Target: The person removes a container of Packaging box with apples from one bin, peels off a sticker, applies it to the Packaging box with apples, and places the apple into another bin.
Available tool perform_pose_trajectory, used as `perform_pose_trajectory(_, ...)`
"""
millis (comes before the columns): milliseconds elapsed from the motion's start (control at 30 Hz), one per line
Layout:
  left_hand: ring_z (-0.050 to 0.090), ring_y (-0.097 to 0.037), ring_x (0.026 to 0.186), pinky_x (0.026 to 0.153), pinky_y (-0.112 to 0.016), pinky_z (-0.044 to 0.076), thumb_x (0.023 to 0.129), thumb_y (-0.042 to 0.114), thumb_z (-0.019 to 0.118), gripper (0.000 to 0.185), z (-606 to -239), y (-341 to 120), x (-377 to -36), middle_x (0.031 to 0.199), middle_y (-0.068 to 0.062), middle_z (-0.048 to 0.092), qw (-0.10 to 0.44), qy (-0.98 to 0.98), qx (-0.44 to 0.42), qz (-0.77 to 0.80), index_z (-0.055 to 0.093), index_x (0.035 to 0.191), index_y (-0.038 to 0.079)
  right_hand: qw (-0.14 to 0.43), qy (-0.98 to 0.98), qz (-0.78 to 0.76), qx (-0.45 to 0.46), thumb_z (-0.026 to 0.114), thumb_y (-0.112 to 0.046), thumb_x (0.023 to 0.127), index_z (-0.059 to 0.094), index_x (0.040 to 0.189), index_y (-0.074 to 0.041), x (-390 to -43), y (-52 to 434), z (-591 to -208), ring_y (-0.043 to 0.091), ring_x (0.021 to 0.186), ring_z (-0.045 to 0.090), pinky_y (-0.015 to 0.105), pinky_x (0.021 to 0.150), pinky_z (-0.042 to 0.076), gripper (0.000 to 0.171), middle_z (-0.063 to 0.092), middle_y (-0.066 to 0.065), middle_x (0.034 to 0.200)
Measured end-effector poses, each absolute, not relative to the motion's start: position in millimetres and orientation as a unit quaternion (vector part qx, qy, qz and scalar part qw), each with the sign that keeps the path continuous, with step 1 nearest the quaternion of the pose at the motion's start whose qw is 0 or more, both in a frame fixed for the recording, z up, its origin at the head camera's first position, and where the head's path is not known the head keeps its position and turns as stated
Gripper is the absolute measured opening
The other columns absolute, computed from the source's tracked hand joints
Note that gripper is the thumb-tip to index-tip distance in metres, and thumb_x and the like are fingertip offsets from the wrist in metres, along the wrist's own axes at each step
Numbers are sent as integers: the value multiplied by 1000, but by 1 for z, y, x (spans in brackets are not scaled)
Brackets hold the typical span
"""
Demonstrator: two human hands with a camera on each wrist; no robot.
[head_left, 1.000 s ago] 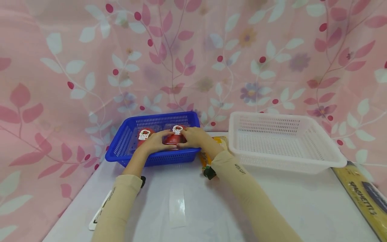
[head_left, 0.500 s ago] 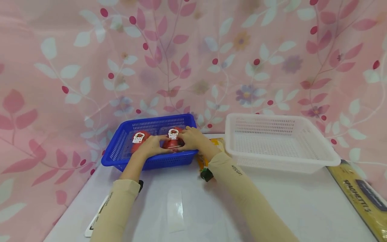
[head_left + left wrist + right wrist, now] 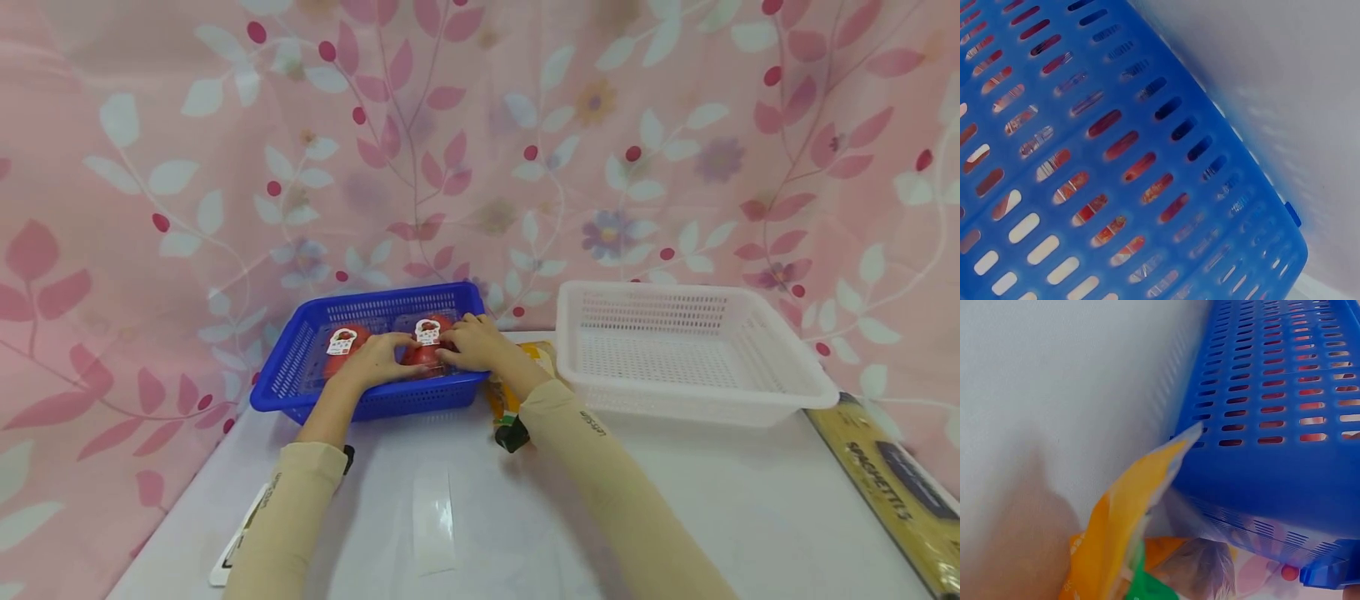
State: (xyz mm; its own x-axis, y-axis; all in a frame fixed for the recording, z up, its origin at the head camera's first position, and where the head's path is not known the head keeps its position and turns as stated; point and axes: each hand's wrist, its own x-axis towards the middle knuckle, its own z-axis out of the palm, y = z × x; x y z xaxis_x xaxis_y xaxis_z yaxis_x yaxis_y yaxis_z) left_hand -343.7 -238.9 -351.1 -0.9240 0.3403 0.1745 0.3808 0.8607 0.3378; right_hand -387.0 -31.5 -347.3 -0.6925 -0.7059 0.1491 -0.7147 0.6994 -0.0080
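Note:
Two clear plastic packs of red fruit lie in a blue basket (image 3: pixel 296 333), each with a white label. The right-hand pack of red fruit (image 3: pixel 426 354) is between my two hands. My left hand (image 3: pixel 375 360) holds its left end, thumb along the front and fingers over the top. My right hand (image 3: pixel 476 343) holds its right end with bent fingers. Left of my hands is the other pack of red fruit (image 3: pixel 347 337), partly covered by the left hand. Both wrist views show mostly the basket's slotted walls, with red showing through the slots.
A white basket (image 3: pixel 697 400) stands to the right. Between the baskets lies an orange and yellow packet (image 3: pixel 1125 519) with a green part, under my right forearm. A spaghetti packet (image 3: pixel 877 483) lies at the right edge. A white flat item (image 3: pixel 232 546) lies beside my left forearm.
The head view has shifted slightly. My left fingertips have drawn back a little to the left on the pack of red fruit. The pack stays in the same place in the blue basket.

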Motion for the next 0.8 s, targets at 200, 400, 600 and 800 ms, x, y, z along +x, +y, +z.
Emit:
perform_pose_trajectory(200,46,-36,118,92,-49,40,78,45,68,58,-350,-240,-344,129,-16,52,43,-964,-184,-187,61,121,7,49,-918,83,385,44,-38,95,62,120,-15,-387,-29,-348,22,105,46,39,93,33,38,60,3,119)
perform_pose_trajectory(400,43,-39,120,95,-50,38,84,42,64,57,-342,-241,-346,132,-21,46,14,-964,-201,-171,56,125,3,57,-909,105,400,46,-33,96,62,119,-10,-382,-21,-344,24,108,47,38,96,34,37,61,4,119)
perform_pose_trajectory(600,43,-38,121,98,-50,34,90,35,57,55,-325,-234,-339,130,-21,49,-25,-972,-205,-115,48,130,-1,95,-907,110,395,47,-32,95,63,118,-9,-369,-11,-339,24,113,46,39,100,31,36,59,6,120)
perform_pose_trajectory(800,54,-36,106,88,-47,44,91,35,55,49,-317,-218,-321,117,-21,57,1,-981,-184,-66,55,124,-1,135,-917,94,363,43,-36,95,59,123,-12,-352,-4,-345,24,120,42,40,103,29,40,52,8,129)
